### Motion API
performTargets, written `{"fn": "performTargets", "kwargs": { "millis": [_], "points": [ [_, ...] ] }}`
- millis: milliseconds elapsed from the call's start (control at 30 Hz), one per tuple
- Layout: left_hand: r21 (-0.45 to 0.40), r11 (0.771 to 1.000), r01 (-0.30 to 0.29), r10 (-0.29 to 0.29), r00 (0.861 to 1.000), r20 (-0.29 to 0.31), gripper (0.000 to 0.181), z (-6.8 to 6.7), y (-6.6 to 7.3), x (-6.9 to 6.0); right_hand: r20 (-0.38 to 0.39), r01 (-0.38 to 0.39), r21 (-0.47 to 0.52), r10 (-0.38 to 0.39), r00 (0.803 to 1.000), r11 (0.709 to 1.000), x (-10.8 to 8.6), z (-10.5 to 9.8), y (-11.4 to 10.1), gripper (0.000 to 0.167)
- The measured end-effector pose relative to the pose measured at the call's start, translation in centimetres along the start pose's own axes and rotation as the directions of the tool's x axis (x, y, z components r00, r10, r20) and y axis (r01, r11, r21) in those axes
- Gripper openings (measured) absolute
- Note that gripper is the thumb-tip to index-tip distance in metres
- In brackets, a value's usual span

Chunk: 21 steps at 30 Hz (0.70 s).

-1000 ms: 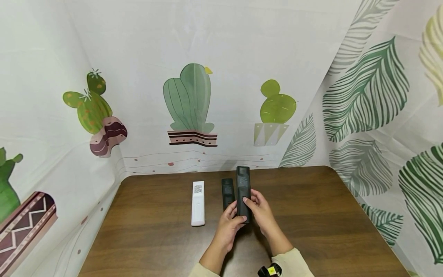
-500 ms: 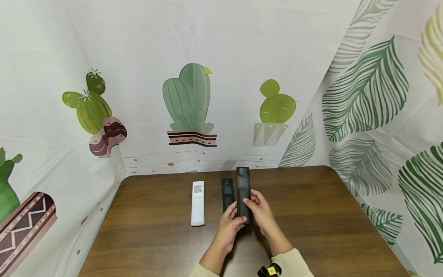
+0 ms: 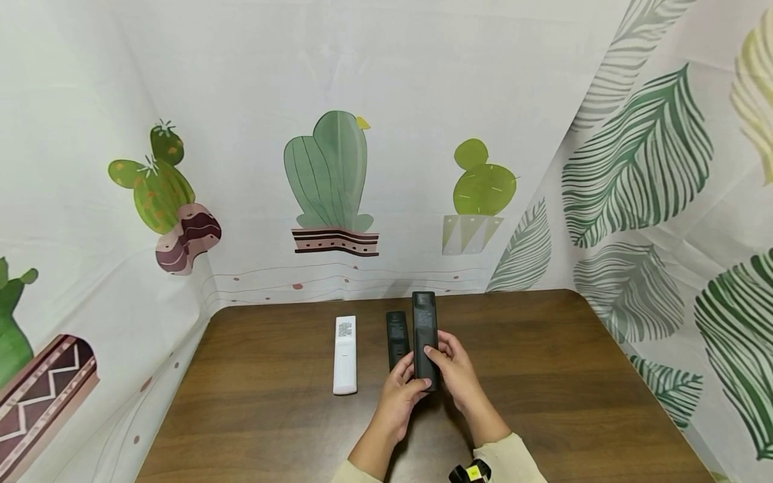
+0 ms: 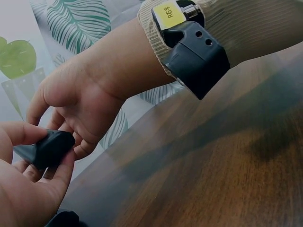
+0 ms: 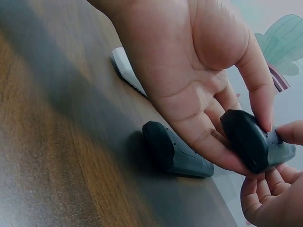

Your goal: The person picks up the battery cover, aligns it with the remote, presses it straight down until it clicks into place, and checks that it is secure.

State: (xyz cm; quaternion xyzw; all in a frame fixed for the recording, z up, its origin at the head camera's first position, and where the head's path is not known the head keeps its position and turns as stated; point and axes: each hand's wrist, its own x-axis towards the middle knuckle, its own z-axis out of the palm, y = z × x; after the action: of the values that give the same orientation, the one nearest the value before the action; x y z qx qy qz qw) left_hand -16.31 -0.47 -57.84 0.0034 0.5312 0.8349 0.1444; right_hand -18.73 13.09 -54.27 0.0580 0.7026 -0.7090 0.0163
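Note:
A black remote control (image 3: 425, 318) is held up over the table, its back with a printed label facing me. My left hand (image 3: 397, 402) grips its lower end, thumb across the back. From the right side, my right hand (image 3: 461, 376) holds it too, thumb pressed on the back near the middle. In the right wrist view, the remote's rounded end (image 5: 246, 144) lies between both hands. A second black remote (image 3: 396, 335) lies on the table just left of the held one, partly hidden by my left hand. Further left lies a white remote (image 3: 345, 362), back up.
The brown wooden table (image 3: 266, 416) carries the things. Behind it hangs a white cloth (image 3: 410, 87) printed with cacti, and another with leaves covers the right side. A black wrist camera (image 3: 470, 471) sits on my right sleeve.
The held remote has tipped or dropped very slightly. Both hands keep almost the same grip, and the other two remotes have not moved.

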Motion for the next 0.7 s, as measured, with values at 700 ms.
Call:
{"fn": "performTargets", "kwargs": {
  "millis": [700],
  "points": [
    [0.008, 1.000, -0.028, 0.028, 1.000, 0.008, 0.073, 0.21, 0.02, -0.10, -0.031, 0.022, -0.052, -0.023, 0.999, 0.998, -0.18, -0.18, -0.04, 0.048]
  ]
}}
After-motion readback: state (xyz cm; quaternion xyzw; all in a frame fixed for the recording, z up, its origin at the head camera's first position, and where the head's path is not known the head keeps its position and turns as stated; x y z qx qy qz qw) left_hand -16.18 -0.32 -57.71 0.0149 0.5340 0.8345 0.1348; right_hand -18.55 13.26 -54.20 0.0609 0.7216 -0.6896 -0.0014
